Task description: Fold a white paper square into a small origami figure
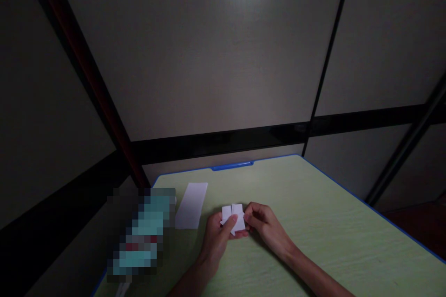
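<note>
A small piece of folded white paper (239,223) is held just above the table, with several creased flaps and pointed corners showing. My left hand (219,234) grips it from the left, the thumb pressed on top and fingers underneath. At its right edge, my right hand (261,220) pinches the paper between thumb and curled fingers. Farther left, a flat white paper strip (191,205) lies on the table, apart from both hands.
The pale green table (313,213) has a blue edge and a blue handle-like piece (232,166) at its far side. A blurred-out teal object (146,227) stands at the left edge. Wardrobe-like panels (223,55) rise behind the table.
</note>
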`<state>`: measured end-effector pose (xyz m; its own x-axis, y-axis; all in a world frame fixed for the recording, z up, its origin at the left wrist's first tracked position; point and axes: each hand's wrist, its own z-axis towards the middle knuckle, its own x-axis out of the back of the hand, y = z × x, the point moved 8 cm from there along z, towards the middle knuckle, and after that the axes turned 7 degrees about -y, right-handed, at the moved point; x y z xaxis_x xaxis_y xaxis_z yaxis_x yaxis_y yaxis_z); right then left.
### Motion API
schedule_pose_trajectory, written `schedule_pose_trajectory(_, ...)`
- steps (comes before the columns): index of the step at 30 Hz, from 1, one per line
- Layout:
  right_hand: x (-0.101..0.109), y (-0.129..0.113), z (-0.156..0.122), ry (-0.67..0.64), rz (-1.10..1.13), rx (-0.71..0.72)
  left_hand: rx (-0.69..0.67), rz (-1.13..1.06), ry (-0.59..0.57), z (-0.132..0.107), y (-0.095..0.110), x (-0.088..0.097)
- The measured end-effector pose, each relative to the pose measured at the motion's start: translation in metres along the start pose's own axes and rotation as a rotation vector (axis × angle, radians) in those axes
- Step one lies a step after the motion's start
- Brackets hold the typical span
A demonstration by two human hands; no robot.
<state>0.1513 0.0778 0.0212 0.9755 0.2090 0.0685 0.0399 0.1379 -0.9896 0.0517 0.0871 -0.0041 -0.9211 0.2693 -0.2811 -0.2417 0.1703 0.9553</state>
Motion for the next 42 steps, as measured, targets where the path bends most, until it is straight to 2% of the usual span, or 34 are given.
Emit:
schedule_pose_trajectory(7, -0.001, 0.002, 0.003, -0.017, -0.015, 0.013, -0.011, 0.046, 0.021, -0.001, 0.002, 0.003)
schedule_pose_trajectory(14, -0.004, 0.005, 0.005, -0.045, 0.021, 0.025, -0.057, 0.161, -0.036, -0.003, 0.008, -0.005)
schedule_pose_trajectory(23, -0.004, 0.008, 0.006, -0.066, 0.203, 0.006, -0.058, 0.217, -0.017, -0.005, 0.011, -0.009)
schedule_pose_trajectory(30, -0.006, 0.011, 0.005, -0.106, 0.380, -0.035, 0.005, 0.130, -0.174, -0.001, 0.004, -0.014)
schedule_pose_trajectory(42, -0.003, 0.004, 0.006, -0.054, 0.253, -0.021, -0.036, 0.169, -0.136, 0.001, 0.008, -0.010)
